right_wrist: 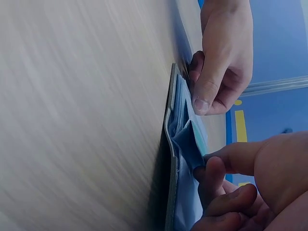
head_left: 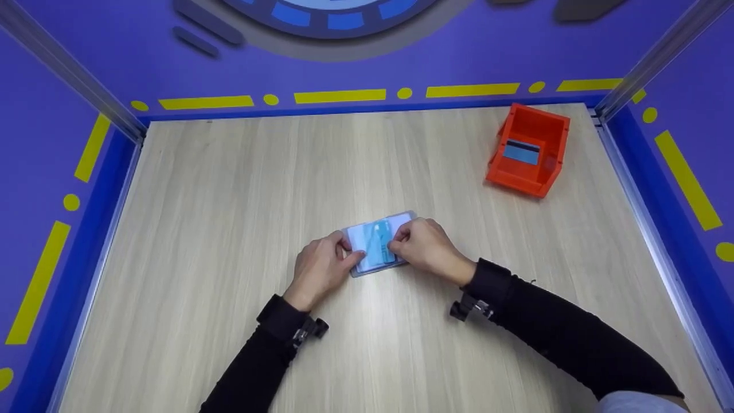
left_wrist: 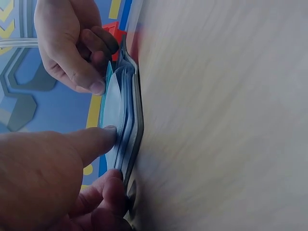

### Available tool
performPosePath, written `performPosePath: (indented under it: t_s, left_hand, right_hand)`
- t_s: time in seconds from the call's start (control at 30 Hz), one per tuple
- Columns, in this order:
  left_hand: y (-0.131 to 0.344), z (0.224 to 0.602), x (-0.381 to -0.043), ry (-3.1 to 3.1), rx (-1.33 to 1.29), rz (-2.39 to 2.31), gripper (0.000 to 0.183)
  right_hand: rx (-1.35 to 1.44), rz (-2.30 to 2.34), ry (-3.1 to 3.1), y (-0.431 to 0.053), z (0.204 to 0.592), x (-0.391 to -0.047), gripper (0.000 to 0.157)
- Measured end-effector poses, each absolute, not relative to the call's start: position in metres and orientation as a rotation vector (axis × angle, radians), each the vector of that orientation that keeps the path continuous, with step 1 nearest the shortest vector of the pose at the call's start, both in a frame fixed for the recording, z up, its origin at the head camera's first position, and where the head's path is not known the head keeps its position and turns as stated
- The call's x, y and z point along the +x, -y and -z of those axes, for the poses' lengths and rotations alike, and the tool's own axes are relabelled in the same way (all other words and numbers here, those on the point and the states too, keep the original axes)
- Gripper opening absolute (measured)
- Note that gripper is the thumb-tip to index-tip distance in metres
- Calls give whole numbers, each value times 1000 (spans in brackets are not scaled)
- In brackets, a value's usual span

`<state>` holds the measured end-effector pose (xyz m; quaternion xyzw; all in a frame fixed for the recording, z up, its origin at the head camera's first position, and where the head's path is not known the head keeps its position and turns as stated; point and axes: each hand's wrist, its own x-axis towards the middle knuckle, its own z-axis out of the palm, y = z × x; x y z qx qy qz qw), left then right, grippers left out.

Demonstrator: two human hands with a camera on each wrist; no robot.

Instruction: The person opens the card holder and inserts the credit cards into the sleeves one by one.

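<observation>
A card holder (head_left: 355, 235) with a grey cover and clear sleeves lies open on the table in the head view. Over its middle is a teal card (head_left: 379, 241), tilted slightly. My left hand (head_left: 322, 265) grips the holder's left side; in the left wrist view its thumb (left_wrist: 103, 138) presses on the sleeves while the fingers curl at the cover's edge. My right hand (head_left: 427, 245) pinches the right edge of the teal card between thumb and finger. In the right wrist view a sleeve (right_wrist: 187, 144) bulges open near those fingertips.
An orange-red bin (head_left: 523, 182) stands at the back right of the wooden table (head_left: 229, 201). Inside it lies a blue card (head_left: 520, 154) with a black stripe. Blue panels with yellow markings (head_left: 338, 96) wall the table at the back and sides.
</observation>
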<state>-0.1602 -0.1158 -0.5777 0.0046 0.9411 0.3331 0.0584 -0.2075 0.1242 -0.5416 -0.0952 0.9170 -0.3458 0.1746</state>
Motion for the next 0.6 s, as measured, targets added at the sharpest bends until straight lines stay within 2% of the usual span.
performPosePath:
  t_s: [0.27, 0.6]
  left_hand:
    - [116, 578, -160, -2868, -13, -1002, 55]
    - [119, 579, -159, -2885, 55, -1014, 44]
  right_hand:
    - [-303, 948, -2620, -120, 543, -209, 12]
    - [-406, 952, -2647, -115, 546, -207, 17]
